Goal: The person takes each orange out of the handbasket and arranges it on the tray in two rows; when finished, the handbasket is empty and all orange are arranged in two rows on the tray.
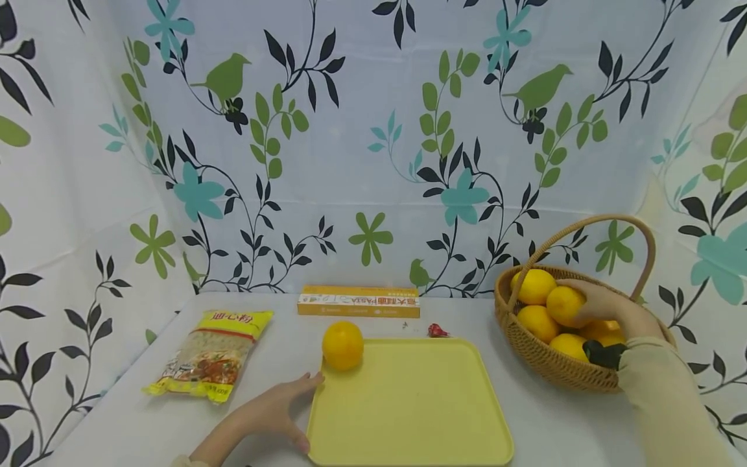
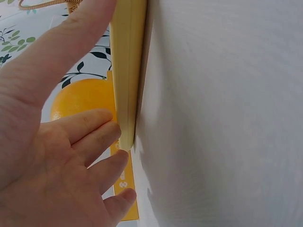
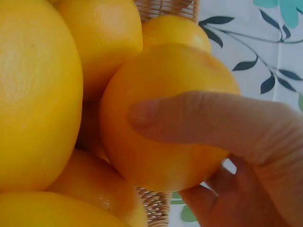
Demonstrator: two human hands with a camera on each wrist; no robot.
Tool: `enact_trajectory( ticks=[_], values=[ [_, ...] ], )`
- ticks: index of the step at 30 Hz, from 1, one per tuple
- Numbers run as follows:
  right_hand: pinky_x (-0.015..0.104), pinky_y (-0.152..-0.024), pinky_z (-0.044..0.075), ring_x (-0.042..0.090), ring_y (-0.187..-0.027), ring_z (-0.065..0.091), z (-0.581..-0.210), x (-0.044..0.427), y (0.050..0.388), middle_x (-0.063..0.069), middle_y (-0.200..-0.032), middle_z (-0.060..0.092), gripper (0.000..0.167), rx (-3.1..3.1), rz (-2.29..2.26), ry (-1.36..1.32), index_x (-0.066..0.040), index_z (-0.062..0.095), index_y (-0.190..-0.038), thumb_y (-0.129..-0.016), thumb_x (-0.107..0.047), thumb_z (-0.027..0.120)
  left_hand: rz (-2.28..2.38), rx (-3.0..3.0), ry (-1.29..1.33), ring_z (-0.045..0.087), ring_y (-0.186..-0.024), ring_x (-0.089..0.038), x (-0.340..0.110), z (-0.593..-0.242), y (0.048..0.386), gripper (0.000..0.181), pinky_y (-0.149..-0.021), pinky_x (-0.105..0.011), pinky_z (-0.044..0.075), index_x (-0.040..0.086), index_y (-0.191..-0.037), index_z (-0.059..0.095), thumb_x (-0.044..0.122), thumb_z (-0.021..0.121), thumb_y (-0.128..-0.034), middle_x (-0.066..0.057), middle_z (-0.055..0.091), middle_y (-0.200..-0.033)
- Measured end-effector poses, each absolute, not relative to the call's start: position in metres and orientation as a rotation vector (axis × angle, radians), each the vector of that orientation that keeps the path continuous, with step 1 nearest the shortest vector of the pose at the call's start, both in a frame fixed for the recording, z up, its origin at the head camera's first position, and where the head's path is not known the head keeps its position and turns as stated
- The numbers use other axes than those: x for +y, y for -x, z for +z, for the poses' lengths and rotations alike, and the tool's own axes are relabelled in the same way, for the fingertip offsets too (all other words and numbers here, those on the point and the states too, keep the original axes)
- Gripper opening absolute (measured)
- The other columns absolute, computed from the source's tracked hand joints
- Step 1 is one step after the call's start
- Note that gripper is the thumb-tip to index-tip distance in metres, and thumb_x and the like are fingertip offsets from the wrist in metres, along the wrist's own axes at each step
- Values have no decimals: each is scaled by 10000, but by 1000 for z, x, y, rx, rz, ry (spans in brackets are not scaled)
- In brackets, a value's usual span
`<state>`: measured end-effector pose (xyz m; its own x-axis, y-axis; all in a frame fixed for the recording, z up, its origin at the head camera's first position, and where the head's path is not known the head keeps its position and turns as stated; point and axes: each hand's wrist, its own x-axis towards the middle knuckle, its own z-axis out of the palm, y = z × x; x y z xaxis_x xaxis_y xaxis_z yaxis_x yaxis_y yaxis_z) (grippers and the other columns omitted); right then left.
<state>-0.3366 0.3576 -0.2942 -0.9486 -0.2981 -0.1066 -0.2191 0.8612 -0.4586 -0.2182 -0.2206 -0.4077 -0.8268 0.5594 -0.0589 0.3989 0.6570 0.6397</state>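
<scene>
My right hand [image 1: 609,308] reaches into the wicker basket [image 1: 528,347] and grips an orange [image 1: 565,306]. In the right wrist view the thumb [image 3: 189,116] lies across that orange [image 3: 156,165], with other fingers partly hidden behind it. Several more oranges [image 1: 535,287] fill the basket. My left hand [image 1: 271,410] rests at the left edge of a yellow tray [image 1: 414,402]. Its fingers are fairly straight and spread, with the fingertips touching the tray's rim [image 2: 128,80] in the left wrist view. One orange [image 1: 342,346] sits on the tray's far left corner.
A yellow bag of dry noodles [image 1: 211,353] lies left of the tray. Behind the tray is a long orange-and-white box [image 1: 358,301]. A small red-wrapped item [image 1: 438,331] lies by the tray's far edge. The basket's tall handle [image 1: 583,224] arches over the oranges. A patterned curtain [image 1: 362,149] hangs behind.
</scene>
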Motion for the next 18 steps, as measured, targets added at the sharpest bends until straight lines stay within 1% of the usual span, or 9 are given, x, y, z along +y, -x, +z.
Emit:
enact_trajectory(
  ticks=[2, 3, 8, 11, 15, 18],
  values=[
    [656, -824, 312, 474, -1016, 377, -293, 359, 337, 343, -1255, 332, 783, 2905, -641, 399, 0, 292, -1355, -681, -88, 681, 930, 2623, -767, 242, -1256, -395, -221, -407, 219, 1034, -999, -557, 190, 1, -1357, 340, 400, 814, -529, -177, 310, -1390],
    [645, -814, 331, 463, -998, 399, -293, 360, 338, 342, -1237, 357, 773, 2929, -622, 402, -1, 319, -1341, -673, -101, 694, 931, 2623, -764, 241, -1257, -393, -221, -407, 219, 1034, -999, -556, 189, 2, -1357, 340, 400, 814, -529, -175, 310, -1391],
    [617, -783, 375, 468, -972, 430, -294, 364, 339, 368, -1220, 356, 755, 2998, -591, 474, 38, 360, -1301, -650, -106, 716, 934, 2626, -748, 244, -1258, -390, -221, -408, 219, 1033, -998, -561, 189, 18, -1362, 340, 402, 813, -528, -166, 313, -1392],
    [609, -761, 392, 474, -947, 448, -291, 364, 337, 372, -1183, 393, 751, 3047, -566, 523, 55, 373, -1278, -635, -114, 724, 929, 2633, -751, 258, -1250, -395, -221, -409, 219, 1037, -994, -565, 193, 16, -1361, 340, 405, 814, -525, -171, 319, -1387],
    [625, -805, 359, 468, -994, 428, -279, 361, 330, 355, -1185, 411, 802, 3041, -633, 489, 43, 331, -1314, -653, -174, 730, 916, 2641, -778, 290, -1234, -394, -221, -409, 220, 1035, -993, -557, 209, -1, -1353, 345, 406, 813, -525, -174, 339, -1374],
    [640, -826, 331, 467, -1031, 400, -269, 357, 322, 346, -1222, 382, 848, 3012, -688, 398, 25, 272, -1354, -701, -280, 718, 915, 2638, -787, 305, -1231, -382, -221, -408, 219, 1027, -994, -547, 221, -3, -1352, 346, 408, 810, -533, -164, 346, -1374]
  ],
)
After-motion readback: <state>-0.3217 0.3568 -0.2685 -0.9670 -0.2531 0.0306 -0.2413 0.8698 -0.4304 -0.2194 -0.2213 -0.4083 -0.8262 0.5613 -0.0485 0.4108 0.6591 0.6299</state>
